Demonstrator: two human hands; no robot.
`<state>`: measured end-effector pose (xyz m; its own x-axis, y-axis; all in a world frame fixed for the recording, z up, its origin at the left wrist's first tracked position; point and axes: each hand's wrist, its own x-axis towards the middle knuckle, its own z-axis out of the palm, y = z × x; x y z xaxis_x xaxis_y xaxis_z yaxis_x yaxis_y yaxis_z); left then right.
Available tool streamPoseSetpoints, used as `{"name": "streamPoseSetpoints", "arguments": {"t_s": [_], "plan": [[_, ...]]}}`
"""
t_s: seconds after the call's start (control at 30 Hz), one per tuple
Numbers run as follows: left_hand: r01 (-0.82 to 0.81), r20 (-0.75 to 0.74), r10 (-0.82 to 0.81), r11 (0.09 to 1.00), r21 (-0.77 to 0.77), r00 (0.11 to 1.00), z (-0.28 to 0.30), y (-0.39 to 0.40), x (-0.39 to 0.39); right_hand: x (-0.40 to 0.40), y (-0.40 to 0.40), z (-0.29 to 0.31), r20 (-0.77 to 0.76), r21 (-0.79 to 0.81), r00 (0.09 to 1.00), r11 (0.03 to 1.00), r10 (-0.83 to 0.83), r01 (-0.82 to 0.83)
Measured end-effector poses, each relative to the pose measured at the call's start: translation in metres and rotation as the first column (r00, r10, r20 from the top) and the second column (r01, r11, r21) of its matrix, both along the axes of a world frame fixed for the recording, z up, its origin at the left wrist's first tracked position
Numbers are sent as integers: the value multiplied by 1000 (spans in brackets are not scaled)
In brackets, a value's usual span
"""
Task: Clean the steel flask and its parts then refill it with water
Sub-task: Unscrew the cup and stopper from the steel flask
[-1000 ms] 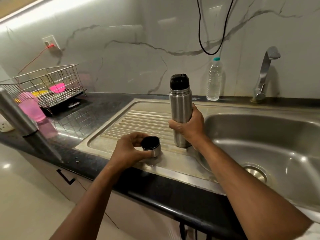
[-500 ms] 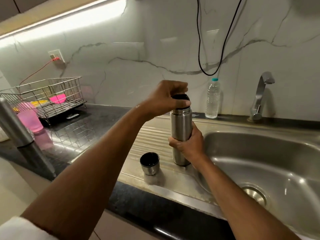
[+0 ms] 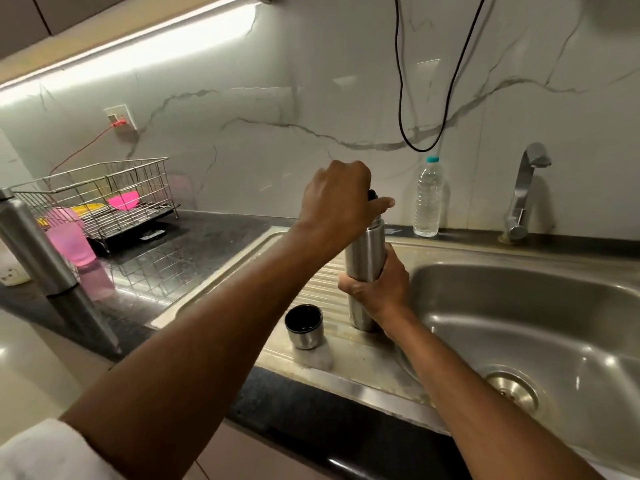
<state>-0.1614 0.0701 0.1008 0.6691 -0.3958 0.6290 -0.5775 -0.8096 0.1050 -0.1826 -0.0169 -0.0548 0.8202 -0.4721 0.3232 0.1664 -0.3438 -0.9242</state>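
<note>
**Gripping the flask at both ends**

Standing upright on the ribbed steel drainboard (image 3: 322,292), the flask (image 3: 365,258) is showing a smooth, brushed cylindrical body that is narrowing to a shoulder near the top. The right hand (image 3: 379,289) is wrapping its fingers and thumb around the lower half of the body. The left hand (image 3: 337,199) is curling down over the top, gripping the black stopper (image 3: 372,195), of which only a small dark edge is peeking out; its forefinger is pointing off to the right.

Just left of the flask, apart from it, the cup (image 3: 304,326) is sitting mouth-up on the drainboard: a short steel cylinder with a dark lining.

To the right, the sink (image 3: 519,306) is curving down as a dull metal basin to a round drain (image 3: 512,391). A bent steel tap (image 3: 523,195) is rising behind it, and a clear ridged plastic bottle (image 3: 428,199) with a teal cap is standing against the veined marble wall. On the dark speckled counter (image 3: 194,244) at left, a wire rack (image 3: 100,192) is holding pink and yellow pieces, beside a translucent pink tumbler (image 3: 71,237). A black cable (image 3: 426,81) is looping down the wall.
</note>
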Motion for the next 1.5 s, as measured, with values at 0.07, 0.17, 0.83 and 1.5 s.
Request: {"name": "streamPoseSetpoints", "arguments": {"t_s": [0.07,0.17,0.83,1.5], "plan": [[17,-20,-16,1000,10,1000,6,5,1,-1,-1,1,0,4,1000,1000,12,-12],[297,-342,-249,950,93,906,27,18,3,-2,-2,1,7,24,999,999,34,-34],[469,-526,-275,838,280,805,59,15,16,-3,-1,2,12,13,998,998,61,-61],[317,-356,-205,903,289,912,57,13,23,-4,-2,4,14,25,997,997,69,-70]]}}
